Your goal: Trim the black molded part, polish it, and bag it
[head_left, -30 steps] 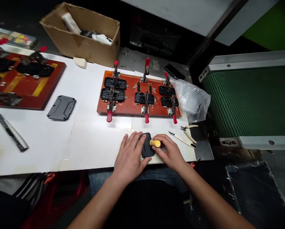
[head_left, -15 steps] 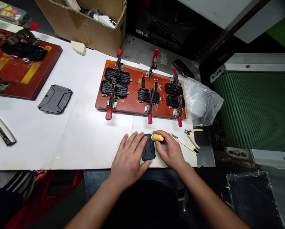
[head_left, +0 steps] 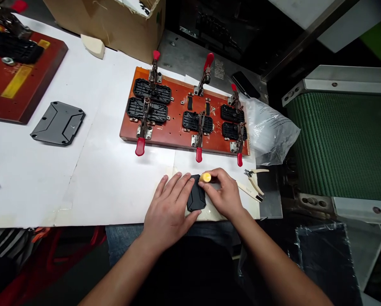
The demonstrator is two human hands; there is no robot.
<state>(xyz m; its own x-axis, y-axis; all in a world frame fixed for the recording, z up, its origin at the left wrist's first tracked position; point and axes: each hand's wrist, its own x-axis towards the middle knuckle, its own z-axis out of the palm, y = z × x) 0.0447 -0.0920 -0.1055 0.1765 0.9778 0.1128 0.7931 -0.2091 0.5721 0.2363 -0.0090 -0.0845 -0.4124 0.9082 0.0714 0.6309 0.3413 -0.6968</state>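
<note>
A small black plastic part (head_left: 196,198) lies near the front edge of the white table (head_left: 114,178). My left hand (head_left: 169,208) rests flat on its left side with the fingers spread, pressing it down. My right hand (head_left: 222,195) is closed around a tool with a yellow handle (head_left: 205,177), whose tip meets the part's upper right edge. Just behind them sits an orange-red fixture board (head_left: 184,114) with several black parts held under red-handled toggle clamps.
A craft knife (head_left: 248,191) and small cutters (head_left: 255,172) lie right of my right hand. A clear plastic bag (head_left: 266,131) and a green conveyor belt (head_left: 343,144) lie further right. A grey cover plate (head_left: 58,124), a second red board (head_left: 15,72) and a cardboard box (head_left: 114,21) stand left and behind.
The camera has tipped down and moved closer. My right hand with the yellow-handled tool has shifted slightly along the part's upper edge; my left hand keeps pressing the part.
</note>
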